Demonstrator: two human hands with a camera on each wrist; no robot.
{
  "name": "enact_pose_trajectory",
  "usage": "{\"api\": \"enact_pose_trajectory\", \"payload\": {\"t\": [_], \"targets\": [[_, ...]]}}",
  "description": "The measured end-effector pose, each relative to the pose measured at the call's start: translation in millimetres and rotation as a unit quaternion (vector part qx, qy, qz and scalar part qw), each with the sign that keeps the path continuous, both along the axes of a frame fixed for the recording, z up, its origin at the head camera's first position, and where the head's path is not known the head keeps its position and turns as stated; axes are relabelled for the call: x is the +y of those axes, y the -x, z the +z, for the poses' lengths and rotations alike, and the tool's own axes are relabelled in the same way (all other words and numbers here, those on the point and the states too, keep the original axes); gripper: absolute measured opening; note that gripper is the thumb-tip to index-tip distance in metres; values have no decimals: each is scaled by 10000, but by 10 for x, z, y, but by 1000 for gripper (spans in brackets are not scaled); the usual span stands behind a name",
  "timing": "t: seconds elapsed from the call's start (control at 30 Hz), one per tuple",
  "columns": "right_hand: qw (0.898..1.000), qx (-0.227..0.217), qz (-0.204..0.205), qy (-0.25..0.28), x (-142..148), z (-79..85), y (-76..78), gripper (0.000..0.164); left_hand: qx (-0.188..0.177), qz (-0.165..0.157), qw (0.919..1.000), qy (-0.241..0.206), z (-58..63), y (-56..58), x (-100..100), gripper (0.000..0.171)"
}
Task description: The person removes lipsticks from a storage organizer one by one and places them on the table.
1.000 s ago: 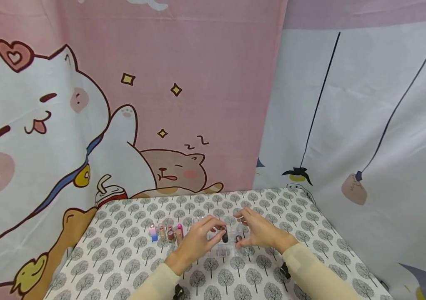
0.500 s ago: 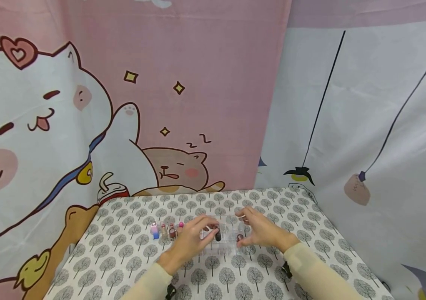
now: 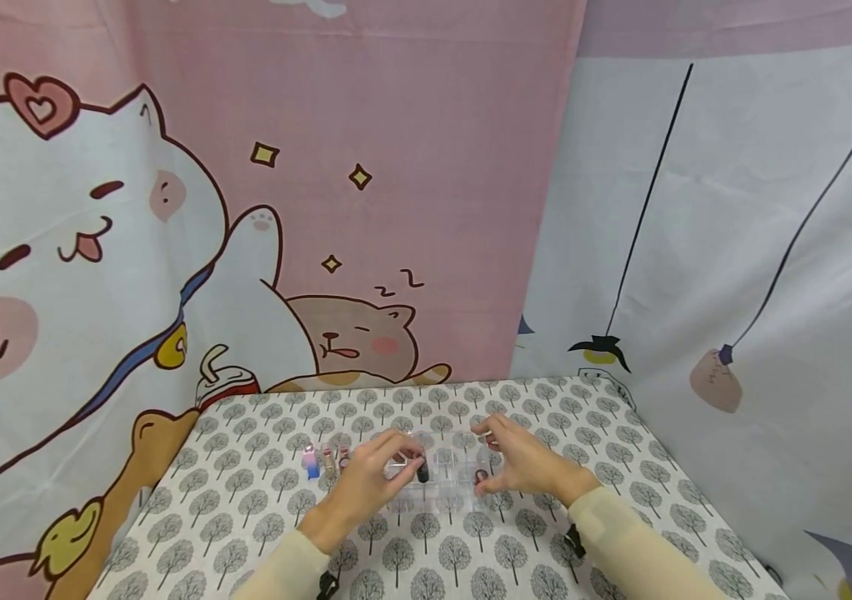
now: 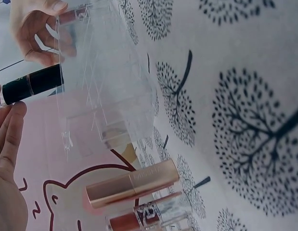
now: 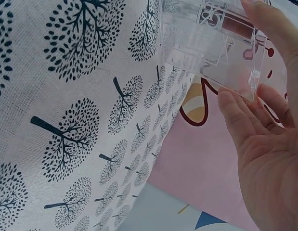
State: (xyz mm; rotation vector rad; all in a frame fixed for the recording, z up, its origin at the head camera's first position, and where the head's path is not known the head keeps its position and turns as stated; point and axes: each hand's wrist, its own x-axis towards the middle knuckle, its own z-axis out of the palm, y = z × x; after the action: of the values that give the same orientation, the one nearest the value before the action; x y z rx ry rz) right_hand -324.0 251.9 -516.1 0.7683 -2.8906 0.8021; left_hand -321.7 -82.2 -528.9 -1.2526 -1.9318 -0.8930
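Observation:
My left hand (image 3: 373,471) pinches a black lipstick tube (image 4: 35,84) by its clear end, thumb on one side and fingers on the other. The tube stands roughly upright over the left part of a clear plastic organizer (image 4: 103,96); how deep it reaches in is hard to tell. With thumb and fingers, my right hand (image 5: 269,154) grips the organizer's right end. A reddish lip gloss (image 5: 238,25) sits inside the compartment by my right thumb. Near the organizer's left side stand a rose-gold lipstick (image 4: 134,184) and a clear-capped lip tint (image 4: 127,221).
Left of my left hand, a row of cosmetics includes a purple-blue tube (image 3: 311,463) and a slim lipstick (image 3: 328,461). The table cloth (image 3: 456,554) has a tree print. Cartoon fabric (image 3: 433,208) hangs behind the table and along its sides.
My left hand has carried the black lipstick tube leftward over the organizer, from its middle toward its left part. My right hand has stayed at the right end.

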Motion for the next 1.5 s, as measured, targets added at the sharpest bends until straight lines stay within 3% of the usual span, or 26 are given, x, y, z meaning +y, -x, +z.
{"api": "enact_pose_trajectory", "payload": {"t": [0.23, 0.6, 0.8, 1.03, 1.17, 1.5], "targets": [[9999, -102, 63, 123, -2, 3, 10, 101, 36, -36, 9999, -140, 18, -18, -105, 28], [9999, -96, 48, 86, -2, -6, 5, 104, 77, 301, 9994, -120, 60, -82, -315, 29], [9999, -116, 32, 71, -1, -7, 0, 104, -185, 90, 9995, -221, 65, -95, -431, 28], [9998, -127, 78, 123, 8, -1, 16, 104, -513, 580, 9970, -8, 109, -172, -571, 23], [9999, -116, 61, 103, 14, -2, 15, 105, -603, 520, 9968, -13, 105, -171, -646, 23], [10000, -52, 37, -15, 13, -1, 12, 104, -248, 481, 9985, -97, 45, -142, -865, 31]]}}
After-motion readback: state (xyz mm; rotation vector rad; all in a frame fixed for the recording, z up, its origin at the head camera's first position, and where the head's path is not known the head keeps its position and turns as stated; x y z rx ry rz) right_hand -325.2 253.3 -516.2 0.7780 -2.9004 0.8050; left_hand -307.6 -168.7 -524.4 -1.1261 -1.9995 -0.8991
